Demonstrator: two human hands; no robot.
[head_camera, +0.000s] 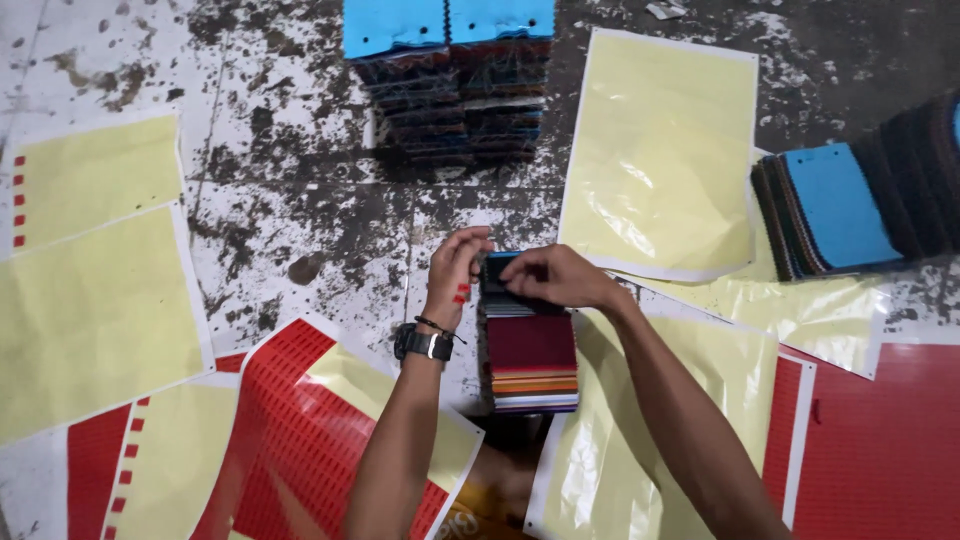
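Head view: both hands meet over a small stack of fabric swatches (530, 350) lying on the stained floor (290, 200), centre of frame. L hand (458, 270) sits at the stack's far left edge, fingers curled, small red stickers on the side of the hand; wristwatch (424, 343) on that wrist. R hand (556, 277) pinches the top dark swatches at the far end, grip closed on them. Whether L grip actually clamps the stack, can't tell. Maroon swatch shows on top nearer the person, orange and pale layers below. Yellow backing sheets (660, 150) lie around, red sticker sheets (290, 420) near the L arm. Taller blue-topped swatch pile (447, 80) farther off, another fanned pile (850, 205) to the right.
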